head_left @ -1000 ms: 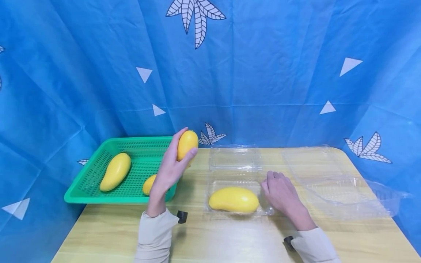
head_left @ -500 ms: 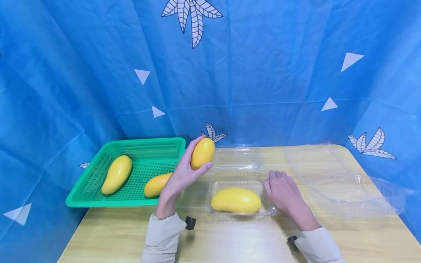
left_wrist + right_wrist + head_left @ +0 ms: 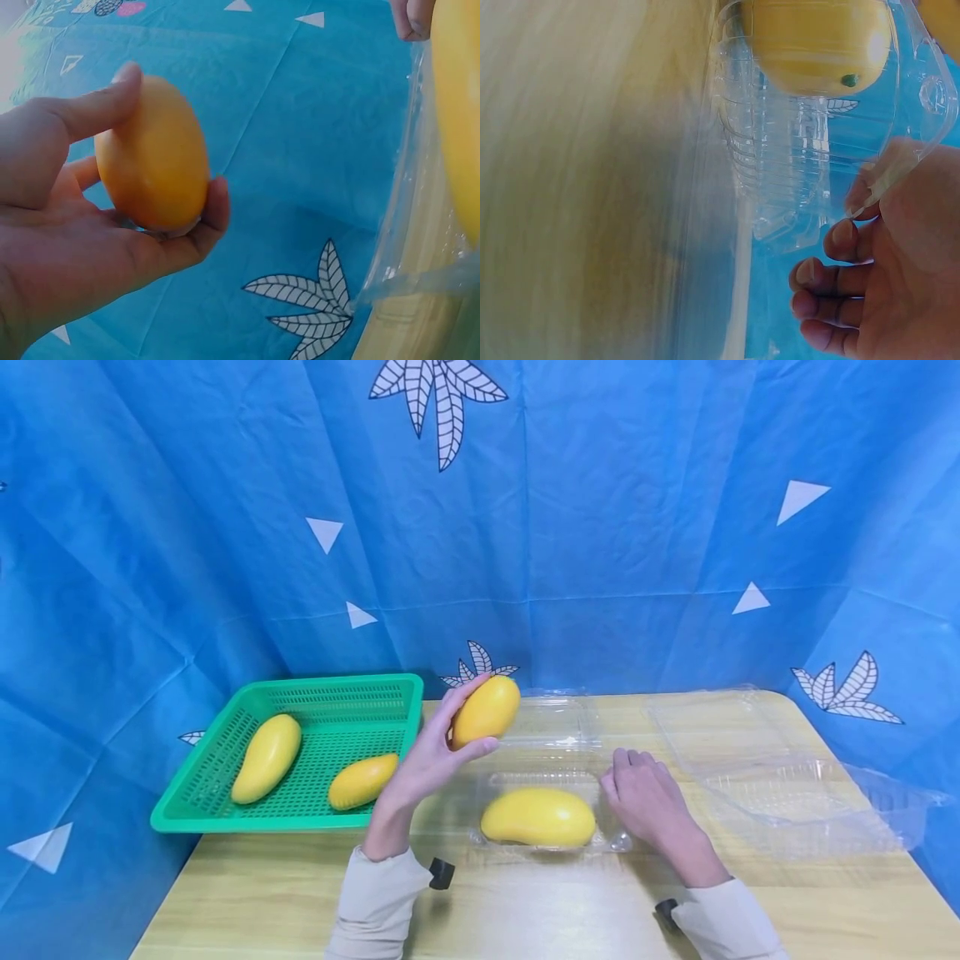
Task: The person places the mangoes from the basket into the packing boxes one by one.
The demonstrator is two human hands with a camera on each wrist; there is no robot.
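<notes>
My left hand [image 3: 427,762] holds a yellow mango [image 3: 486,712] in the air, left of and above an open clear plastic clamshell box [image 3: 611,842]. In the left wrist view the thumb and fingers curl round this mango [image 3: 154,157]. Another mango [image 3: 538,817] lies lengthwise in the front half of the box; its green stem end shows through the plastic in the right wrist view. At the box's right side, my right hand [image 3: 647,797] pinches the rim between thumb and forefinger, the other fingers curled [image 3: 915,247]. The lid [image 3: 558,720] lies folded back behind.
To the left stands a green basket [image 3: 176,797] with two mangoes, one yellow [image 3: 267,758] and one more orange [image 3: 363,782]. More open clear plastic packaging [image 3: 817,814] lies at the right of the wooden table [image 3: 262,893]. A blue patterned cloth [image 3: 630,527] hangs behind.
My left hand has carried its mango rightward from beside the basket toward the box, uncovering the orange mango in the basket. My right hand has stayed at the box's rim.
</notes>
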